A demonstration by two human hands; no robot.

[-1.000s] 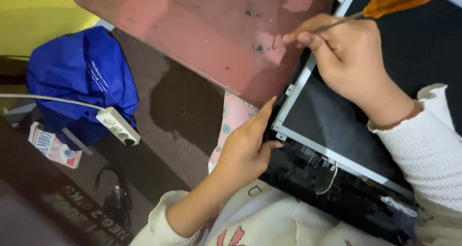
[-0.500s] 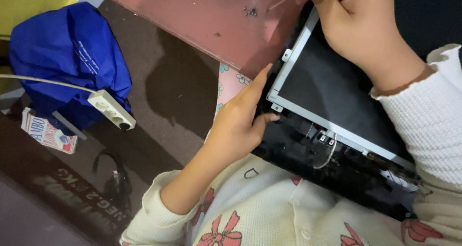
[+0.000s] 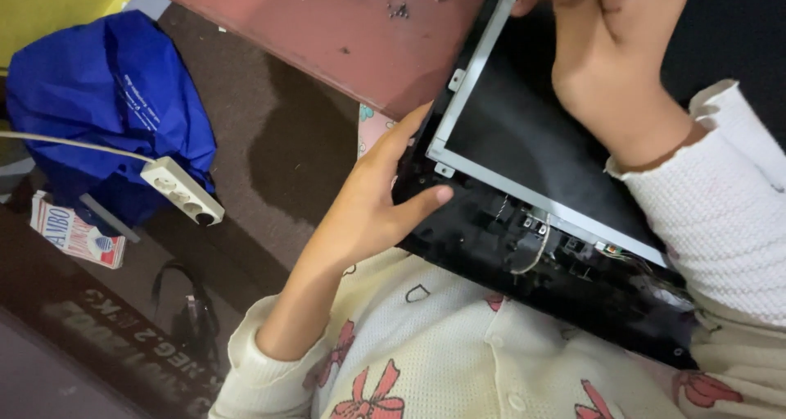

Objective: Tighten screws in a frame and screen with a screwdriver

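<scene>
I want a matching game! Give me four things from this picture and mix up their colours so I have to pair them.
Things:
1. bag on the floor
2. power strip on its cable
3. table top
4. screen panel that the left hand steadies and the right hand works above

Colours:
A. white
B. black, with a silver metal frame
C. blue
D. reddish brown

Right pairs: 1-C, 2-A, 3-D, 4-B
</scene>
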